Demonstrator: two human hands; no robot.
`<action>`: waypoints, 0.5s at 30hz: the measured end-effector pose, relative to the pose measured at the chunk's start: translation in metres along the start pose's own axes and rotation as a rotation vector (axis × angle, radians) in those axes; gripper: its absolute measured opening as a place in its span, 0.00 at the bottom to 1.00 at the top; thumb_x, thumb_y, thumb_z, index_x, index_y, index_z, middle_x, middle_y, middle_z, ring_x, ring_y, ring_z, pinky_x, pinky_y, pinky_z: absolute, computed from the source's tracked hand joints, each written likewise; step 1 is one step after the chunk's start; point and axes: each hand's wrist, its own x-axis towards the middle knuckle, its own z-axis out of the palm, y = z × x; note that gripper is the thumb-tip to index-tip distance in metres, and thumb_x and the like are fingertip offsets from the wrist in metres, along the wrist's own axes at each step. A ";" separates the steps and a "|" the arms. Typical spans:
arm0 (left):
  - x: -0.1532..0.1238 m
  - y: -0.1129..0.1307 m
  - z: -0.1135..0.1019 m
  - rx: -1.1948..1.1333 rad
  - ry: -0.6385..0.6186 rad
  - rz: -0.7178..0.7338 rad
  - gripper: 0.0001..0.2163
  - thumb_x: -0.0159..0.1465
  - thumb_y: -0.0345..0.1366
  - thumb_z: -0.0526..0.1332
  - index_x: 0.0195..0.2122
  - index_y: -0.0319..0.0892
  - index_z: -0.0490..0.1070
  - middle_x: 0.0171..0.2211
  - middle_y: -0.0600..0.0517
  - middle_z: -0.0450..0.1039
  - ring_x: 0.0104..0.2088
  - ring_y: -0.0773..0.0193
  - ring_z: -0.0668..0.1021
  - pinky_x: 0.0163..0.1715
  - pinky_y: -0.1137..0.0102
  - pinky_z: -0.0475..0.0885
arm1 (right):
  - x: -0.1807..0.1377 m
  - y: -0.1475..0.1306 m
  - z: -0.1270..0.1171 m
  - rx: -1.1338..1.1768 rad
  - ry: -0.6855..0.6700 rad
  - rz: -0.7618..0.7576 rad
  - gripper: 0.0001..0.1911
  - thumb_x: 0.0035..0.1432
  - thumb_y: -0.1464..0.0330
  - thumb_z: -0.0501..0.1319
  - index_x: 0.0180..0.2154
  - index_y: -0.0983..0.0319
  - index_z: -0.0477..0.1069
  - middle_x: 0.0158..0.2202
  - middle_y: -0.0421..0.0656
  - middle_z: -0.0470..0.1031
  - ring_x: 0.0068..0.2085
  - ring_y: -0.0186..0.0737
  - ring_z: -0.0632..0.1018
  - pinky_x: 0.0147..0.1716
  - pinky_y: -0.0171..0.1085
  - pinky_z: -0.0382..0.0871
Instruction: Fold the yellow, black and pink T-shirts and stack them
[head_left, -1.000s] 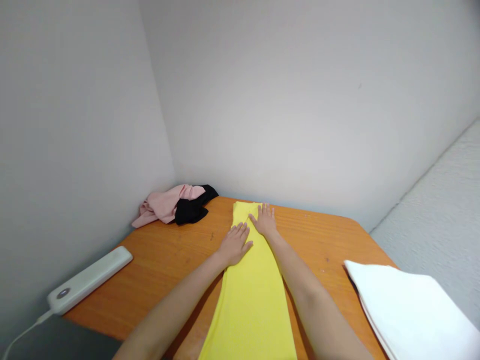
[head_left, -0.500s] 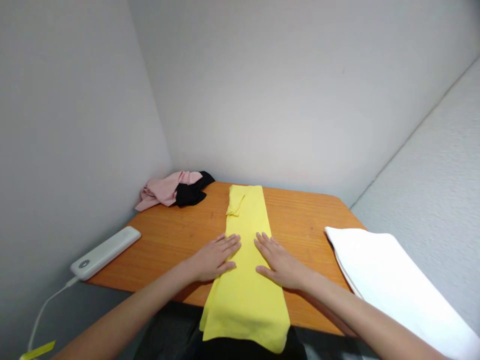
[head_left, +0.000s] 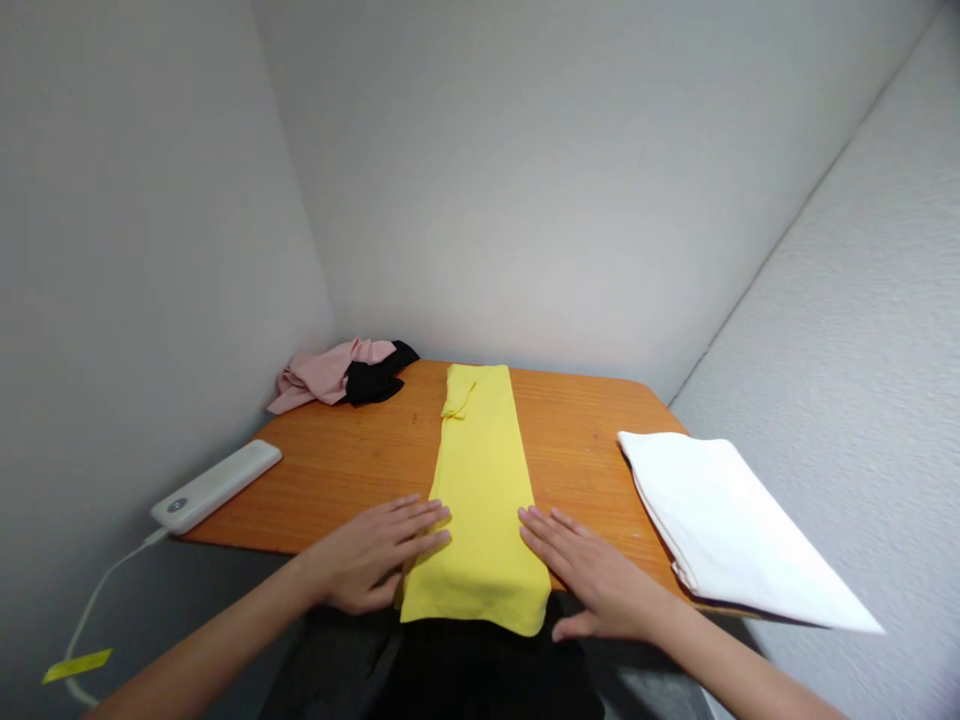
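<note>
So there's a long yellow cloth (head_left: 480, 480) folded into a narrow strip, running straight down the middle of an orange wooden desk (head_left: 352, 460), with its near end hanging a bit over the desk's front edge. Both hands are flat, palms down, at that near end. The left hand (head_left: 367, 560) sits on the strip's left edge, fingers (head_left: 420, 520) spread out and stretched, the tips resting on the yellow fabric, not gripping anything. The right hand (head_left: 600, 580) mirrors it on the other side, fingers (head_left: 544, 530) open and flat, the tips touching the cloth's right edge, the rest of the hand on the desk, thumb off the front edge. Nothing is pinched or held by either one.

Straight ahead of the fingers, at the cloth's far end, a small bit of the fabric (head_left: 459, 392) is flipped over near the wall. Further out past the left fingers, in the corner, there's a crumpled pink garment (head_left: 319, 372) with a black one (head_left: 375, 378) touching it. Off to the left of the left hand lies a white power bank (head_left: 216, 486) with a cable trailing off the desk. To the right of the right fingers sits a folded white cloth (head_left: 720, 520), poking over the desk edge.
</note>
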 end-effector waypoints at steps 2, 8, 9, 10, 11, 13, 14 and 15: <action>-0.010 0.003 0.013 0.121 -0.006 0.071 0.36 0.62 0.30 0.56 0.70 0.53 0.44 0.69 0.51 0.44 0.68 0.59 0.54 0.68 0.62 0.47 | -0.006 -0.003 0.016 -0.135 0.060 -0.004 0.41 0.62 0.65 0.60 0.70 0.57 0.41 0.70 0.46 0.42 0.69 0.45 0.48 0.68 0.46 0.46; -0.004 -0.008 0.066 0.503 0.264 0.121 0.25 0.67 0.25 0.53 0.64 0.53 0.59 0.65 0.46 0.59 0.63 0.57 0.65 0.62 0.61 0.59 | 0.015 -0.002 0.065 -0.532 0.358 -0.027 0.24 0.62 0.76 0.56 0.60 0.66 0.63 0.63 0.55 0.62 0.63 0.54 0.64 0.59 0.51 0.64; -0.003 -0.009 0.069 0.509 0.293 0.110 0.23 0.68 0.27 0.54 0.63 0.52 0.60 0.64 0.46 0.60 0.62 0.57 0.66 0.61 0.62 0.61 | 0.018 -0.003 0.068 -0.549 0.385 -0.026 0.22 0.63 0.75 0.57 0.59 0.66 0.65 0.62 0.55 0.63 0.63 0.54 0.65 0.59 0.51 0.64; -0.002 -0.008 0.070 0.505 0.317 0.103 0.22 0.68 0.28 0.54 0.62 0.51 0.62 0.63 0.46 0.62 0.61 0.57 0.67 0.60 0.62 0.62 | 0.019 -0.005 0.068 -0.557 0.409 -0.025 0.21 0.63 0.74 0.57 0.58 0.66 0.65 0.62 0.55 0.65 0.62 0.54 0.66 0.58 0.51 0.65; -0.002 -0.006 0.069 0.492 0.338 0.102 0.20 0.68 0.29 0.55 0.61 0.50 0.63 0.61 0.46 0.64 0.60 0.57 0.68 0.59 0.62 0.63 | 0.019 -0.007 0.067 -0.556 0.433 -0.028 0.20 0.63 0.74 0.57 0.57 0.66 0.66 0.61 0.55 0.66 0.62 0.54 0.66 0.58 0.51 0.65; -0.003 -0.001 0.064 0.441 0.372 0.115 0.18 0.69 0.29 0.55 0.59 0.48 0.65 0.59 0.46 0.68 0.59 0.58 0.69 0.59 0.62 0.64 | 0.015 -0.014 0.060 -0.529 0.482 -0.057 0.18 0.63 0.75 0.55 0.55 0.65 0.67 0.59 0.54 0.69 0.61 0.52 0.67 0.58 0.52 0.65; -0.004 0.003 0.060 0.404 0.394 0.126 0.16 0.69 0.29 0.55 0.57 0.46 0.67 0.58 0.46 0.69 0.59 0.58 0.70 0.59 0.61 0.64 | 0.012 -0.019 0.055 -0.496 0.508 -0.083 0.17 0.64 0.76 0.54 0.54 0.65 0.68 0.57 0.54 0.70 0.60 0.50 0.68 0.58 0.51 0.65; -0.006 0.008 0.057 0.355 0.420 0.139 0.14 0.69 0.29 0.55 0.54 0.45 0.68 0.56 0.46 0.70 0.58 0.59 0.70 0.59 0.61 0.64 | 0.009 -0.024 0.050 -0.446 0.530 -0.108 0.16 0.65 0.76 0.53 0.53 0.64 0.69 0.56 0.53 0.72 0.59 0.48 0.70 0.57 0.51 0.66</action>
